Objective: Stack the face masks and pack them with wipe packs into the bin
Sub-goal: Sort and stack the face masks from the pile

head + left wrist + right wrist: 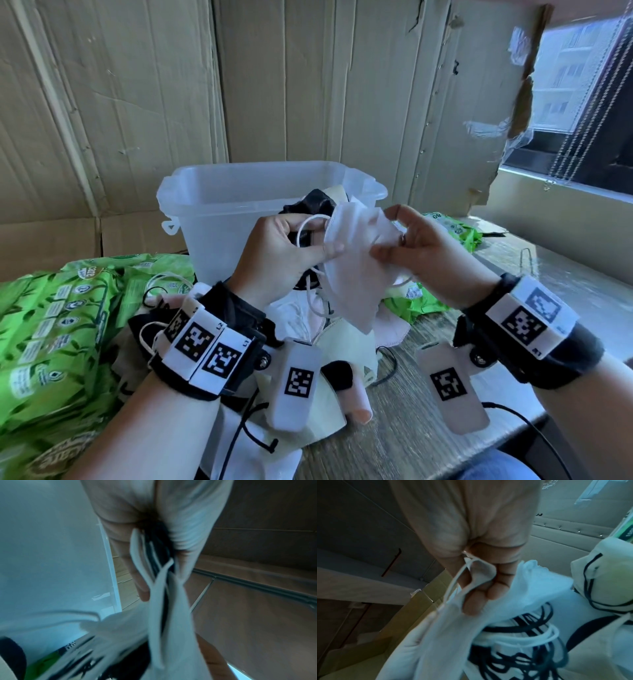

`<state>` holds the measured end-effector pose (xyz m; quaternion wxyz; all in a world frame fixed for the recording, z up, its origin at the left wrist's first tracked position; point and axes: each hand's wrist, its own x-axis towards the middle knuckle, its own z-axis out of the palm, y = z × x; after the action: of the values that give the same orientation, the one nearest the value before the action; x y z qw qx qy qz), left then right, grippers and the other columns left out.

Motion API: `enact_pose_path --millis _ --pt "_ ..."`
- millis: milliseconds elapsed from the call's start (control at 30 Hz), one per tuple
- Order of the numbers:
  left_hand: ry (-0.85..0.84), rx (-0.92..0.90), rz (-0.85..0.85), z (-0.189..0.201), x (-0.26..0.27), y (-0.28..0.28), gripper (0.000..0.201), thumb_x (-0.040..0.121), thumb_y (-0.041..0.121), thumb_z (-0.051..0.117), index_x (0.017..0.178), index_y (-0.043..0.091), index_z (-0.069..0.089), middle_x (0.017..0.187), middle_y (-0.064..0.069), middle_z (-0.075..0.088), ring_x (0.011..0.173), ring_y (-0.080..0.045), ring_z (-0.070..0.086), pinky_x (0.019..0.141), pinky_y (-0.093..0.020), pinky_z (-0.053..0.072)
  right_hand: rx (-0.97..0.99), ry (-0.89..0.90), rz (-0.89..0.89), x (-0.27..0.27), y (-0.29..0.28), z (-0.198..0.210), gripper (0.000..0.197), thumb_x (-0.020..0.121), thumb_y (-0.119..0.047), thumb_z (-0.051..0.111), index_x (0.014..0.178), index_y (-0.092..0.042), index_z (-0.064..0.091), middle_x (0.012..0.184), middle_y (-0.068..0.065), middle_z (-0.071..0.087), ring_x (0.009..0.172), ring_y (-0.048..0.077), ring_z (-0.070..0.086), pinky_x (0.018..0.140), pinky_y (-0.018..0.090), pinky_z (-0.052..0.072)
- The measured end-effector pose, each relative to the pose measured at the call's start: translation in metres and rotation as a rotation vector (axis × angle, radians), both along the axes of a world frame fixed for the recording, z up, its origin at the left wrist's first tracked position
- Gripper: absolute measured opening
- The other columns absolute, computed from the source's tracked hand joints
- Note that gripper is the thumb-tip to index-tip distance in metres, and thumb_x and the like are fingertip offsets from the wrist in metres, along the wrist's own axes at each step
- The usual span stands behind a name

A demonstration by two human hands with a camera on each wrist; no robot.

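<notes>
Both hands hold up a stack of face masks in front of the clear plastic bin (219, 205). My left hand (294, 243) grips the stack's left edge, thumb pressed on the white top mask (356, 260), with black masks (317, 205) behind it. My right hand (407, 240) pinches the white mask's right edge (481, 577) between thumb and fingers. In the left wrist view the fingers (137, 563) clamp several mask layers (164, 601). More masks (342, 346) lie loose on the table below. Green wipe packs (58, 329) lie at the left.
Further wipe packs sit behind my right hand (455, 229) and under it (418, 301). Cardboard sheets (274, 78) line the wall behind the bin. The wooden table (513, 294) runs to the right, beneath a window (582, 102). A black cable (534, 425) crosses the front edge.
</notes>
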<state>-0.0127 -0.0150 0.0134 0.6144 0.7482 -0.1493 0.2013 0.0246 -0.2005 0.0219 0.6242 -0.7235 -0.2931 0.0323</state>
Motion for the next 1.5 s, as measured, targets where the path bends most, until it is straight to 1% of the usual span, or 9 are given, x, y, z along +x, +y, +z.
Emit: enact_pose_path --millis 233,433,533,667,900,1033,1167,1300,1500 --pt "-0.042 0.09 0.041 -0.005 0.005 0.003 0.027 0.069 0.001 0.078 0.089 0.018 0.074 0.088 0.005 0.074 0.08 -0.01 0.068 0.077 -0.027 0.056 0.076 -0.185 -0.181 -0.005 -0.006 0.017 0.034 0.069 -0.018 0.044 0.093 -0.031 0.064 0.094 -0.002 0.06 0.074 0.006 0.054 0.066 0.019 0.039" --pt "-0.007 0.111 -0.049 -0.003 -0.002 -0.003 0.032 0.069 -0.005 0.076 0.089 0.02 0.072 0.078 0.018 0.072 0.076 -0.002 0.068 0.071 -0.015 0.053 -0.219 -0.42 -0.234 -0.003 0.003 0.008 0.025 0.072 -0.017 0.077 0.071 -0.038 0.064 0.073 -0.01 0.064 0.071 0.008 0.056 0.064 0.019 0.04" --pt "0.04 0.083 -0.027 -0.002 -0.003 -0.003 0.026 0.067 0.013 0.08 0.091 0.017 0.073 0.082 0.01 0.073 0.075 -0.006 0.068 0.071 -0.02 0.054 -0.037 -0.341 -0.21 -0.002 0.003 0.005 0.018 0.065 -0.023 0.079 0.063 -0.033 0.065 0.07 -0.012 0.061 0.069 0.005 0.053 0.069 0.02 0.041" --pt "0.139 0.091 0.147 0.003 -0.002 0.005 0.049 0.073 0.058 0.056 0.084 0.015 0.076 0.086 0.005 0.073 0.077 -0.004 0.062 0.075 -0.013 0.042 0.08 -0.286 -0.107 -0.004 -0.01 0.01 0.014 0.075 -0.018 0.06 0.089 -0.019 0.063 0.091 -0.001 0.063 0.084 0.006 0.055 0.076 0.018 0.042" --pt "0.159 0.17 0.235 0.002 0.003 0.013 0.064 0.094 0.058 0.024 0.089 0.022 0.077 0.092 0.027 0.049 0.103 0.006 0.042 0.077 0.0 0.023 0.072 -0.217 0.106 -0.012 -0.017 0.017 0.012 0.076 -0.011 0.059 0.067 -0.017 0.056 0.062 -0.008 0.059 0.056 0.003 0.053 0.053 0.013 0.041" --pt "0.16 0.135 0.091 0.003 -0.001 0.01 0.06 0.077 0.074 0.046 0.082 0.023 0.077 0.093 0.011 0.071 0.095 -0.004 0.061 0.079 -0.001 0.034 -0.242 -0.261 -0.003 -0.011 -0.005 0.009 0.015 0.074 -0.02 0.058 0.063 -0.015 0.049 0.059 -0.008 0.049 0.058 0.005 0.045 0.056 0.022 0.036" --pt "0.119 0.147 -0.088 0.003 -0.007 0.001 0.036 0.065 0.045 0.079 0.087 0.016 0.077 0.092 -0.006 0.075 0.095 -0.019 0.069 0.09 -0.037 0.052 -0.168 -0.212 -0.173 -0.005 0.001 0.0 0.031 0.078 -0.021 0.063 0.066 0.0 0.043 0.068 0.01 0.037 0.062 0.014 0.033 0.057 0.028 0.026" --pt "0.093 0.176 -0.044 0.0 -0.007 -0.006 0.017 0.066 0.018 0.08 0.083 0.016 0.076 0.085 0.001 0.075 0.086 -0.016 0.07 0.085 -0.036 0.055 -0.1 -0.193 -0.18 -0.006 0.005 -0.006 0.036 0.077 -0.027 0.061 0.067 0.005 0.047 0.067 0.01 0.041 0.063 0.014 0.036 0.058 0.028 0.028" --pt "0.092 0.143 0.004 0.0 -0.007 -0.006 0.006 0.074 0.016 0.075 0.08 0.016 0.076 0.081 0.003 0.075 0.08 -0.012 0.07 0.083 -0.032 0.056 -0.201 -0.274 -0.085 -0.01 -0.002 -0.004 0.026 0.069 -0.025 0.076 0.078 -0.003 0.066 0.072 0.001 0.058 0.069 0.007 0.05 0.065 0.025 0.039"
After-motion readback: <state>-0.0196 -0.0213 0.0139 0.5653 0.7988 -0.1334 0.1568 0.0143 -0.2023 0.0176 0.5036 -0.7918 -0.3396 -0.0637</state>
